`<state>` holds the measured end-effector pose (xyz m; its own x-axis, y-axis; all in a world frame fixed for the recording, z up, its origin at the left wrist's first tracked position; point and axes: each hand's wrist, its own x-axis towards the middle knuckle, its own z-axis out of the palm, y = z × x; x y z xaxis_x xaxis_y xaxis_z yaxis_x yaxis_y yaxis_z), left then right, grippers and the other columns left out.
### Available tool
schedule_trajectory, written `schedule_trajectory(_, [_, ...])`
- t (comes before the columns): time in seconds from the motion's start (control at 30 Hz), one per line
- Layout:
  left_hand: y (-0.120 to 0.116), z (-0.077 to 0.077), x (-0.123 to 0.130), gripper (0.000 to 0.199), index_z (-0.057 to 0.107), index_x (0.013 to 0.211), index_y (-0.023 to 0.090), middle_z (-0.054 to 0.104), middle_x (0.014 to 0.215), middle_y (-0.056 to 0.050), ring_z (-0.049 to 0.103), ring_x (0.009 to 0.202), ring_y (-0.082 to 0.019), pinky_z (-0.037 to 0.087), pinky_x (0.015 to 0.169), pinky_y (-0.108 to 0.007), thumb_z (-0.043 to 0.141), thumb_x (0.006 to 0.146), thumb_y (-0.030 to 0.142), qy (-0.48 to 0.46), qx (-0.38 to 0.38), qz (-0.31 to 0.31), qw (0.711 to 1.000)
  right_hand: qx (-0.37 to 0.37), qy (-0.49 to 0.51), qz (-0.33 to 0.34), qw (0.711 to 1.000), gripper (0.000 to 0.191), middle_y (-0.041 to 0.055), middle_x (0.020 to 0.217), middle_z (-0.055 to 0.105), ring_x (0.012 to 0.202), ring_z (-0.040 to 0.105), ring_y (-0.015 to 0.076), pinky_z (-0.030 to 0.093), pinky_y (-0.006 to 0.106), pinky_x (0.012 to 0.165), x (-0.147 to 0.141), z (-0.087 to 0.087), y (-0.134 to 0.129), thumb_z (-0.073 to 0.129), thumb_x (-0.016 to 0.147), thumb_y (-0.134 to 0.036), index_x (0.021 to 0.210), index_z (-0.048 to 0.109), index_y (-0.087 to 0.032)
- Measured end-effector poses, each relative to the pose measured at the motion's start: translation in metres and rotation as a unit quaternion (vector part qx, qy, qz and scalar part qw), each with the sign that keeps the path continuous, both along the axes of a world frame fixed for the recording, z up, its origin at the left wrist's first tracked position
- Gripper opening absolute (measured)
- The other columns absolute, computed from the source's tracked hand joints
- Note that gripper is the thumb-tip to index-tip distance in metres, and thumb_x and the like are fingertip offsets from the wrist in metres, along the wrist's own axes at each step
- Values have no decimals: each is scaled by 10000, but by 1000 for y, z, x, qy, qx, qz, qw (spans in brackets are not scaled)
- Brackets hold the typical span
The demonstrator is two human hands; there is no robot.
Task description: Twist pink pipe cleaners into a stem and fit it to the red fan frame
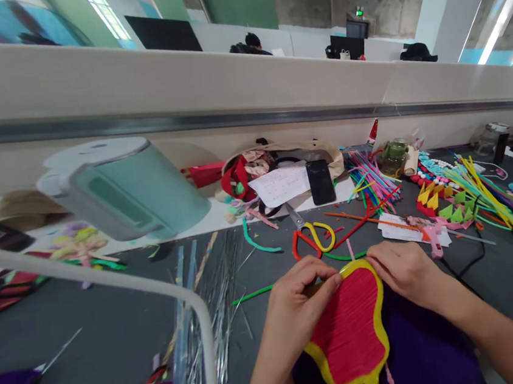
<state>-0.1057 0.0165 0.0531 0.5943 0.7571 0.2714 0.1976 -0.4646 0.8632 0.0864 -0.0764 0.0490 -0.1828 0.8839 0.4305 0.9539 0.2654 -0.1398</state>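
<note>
A fan-shaped red craft piece (351, 328) with a fuzzy yellow border and a yellow stem is held up in front of me. My left hand (298, 303) pinches its upper left edge between thumb and fingers. At the upper right edge my right hand (407, 274) grips the border, its fingertips closed together. A pink twisted strand (390, 379) shows below the piece, and a pink end sticks out above it. Just beyond my hands lie scissors (314, 238) with one red and one yellow handle loop, beside a green pipe cleaner (253, 294).
Silvery strips (218, 306) lie left of my hands, behind a white curved tube (203, 320). A tipped teal container (146, 185) is at the back left. Farther back are a phone (320, 182), a cloth bag (332, 153) and colourful pipe cleaners (377, 179). A pink glue gun (433, 237) lies right.
</note>
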Motion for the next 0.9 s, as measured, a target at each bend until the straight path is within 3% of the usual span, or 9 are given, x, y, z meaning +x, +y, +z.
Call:
schedule_trajectory(0.27, [-2,0,1,146,663,660,179,643,668,-22,588,633,-147,439,603,-237,612,763,269,3,10,15,1000,14,41,-21,999,240,68,772,651,689,634,161,463,260,622,-7,-10,-1,344,961,-166,874,567,-163])
schedule_trajectory(0.6, [-1,-5,-2,148,678,672,184,646,678,-22,590,636,-147,434,602,-237,608,765,275,9,10,38,999,28,207,-94,973,229,56,788,675,703,644,163,470,249,645,-26,-16,1,368,948,-198,892,588,-176])
schedule_trajectory(0.7, [-2,-5,-2,147,682,676,187,648,680,-23,593,639,-151,436,601,-240,613,760,287,9,12,40,999,0,284,-127,950,189,19,743,655,654,619,146,446,233,611,-29,-13,0,414,926,-220,859,589,-194])
schedule_trajectory(0.9, [-5,0,4,159,673,663,187,652,675,-22,592,629,-150,440,595,-239,607,763,293,6,25,45,999,-26,458,-170,872,181,-24,617,548,544,518,119,387,209,493,-33,-17,4,467,883,-307,768,553,-197])
